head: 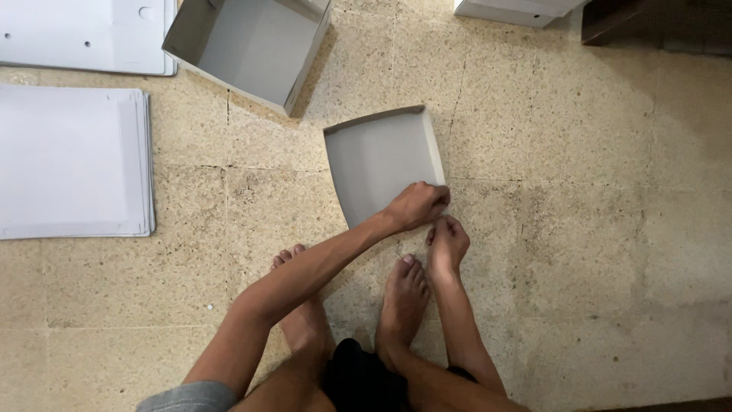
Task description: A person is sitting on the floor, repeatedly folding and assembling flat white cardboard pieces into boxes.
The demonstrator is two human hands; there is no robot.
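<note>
Left hand (415, 204) reaching forward, grip closed, right hand (447, 243) just beside it, fingers bent downward

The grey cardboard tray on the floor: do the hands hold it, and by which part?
Both hands, left and right, pinch the grey cardboard tray at its near right corner.

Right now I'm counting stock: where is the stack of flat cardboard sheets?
In the head view, the stack of flat sheets lies on the floor at far left, below-left of the open box.
</note>
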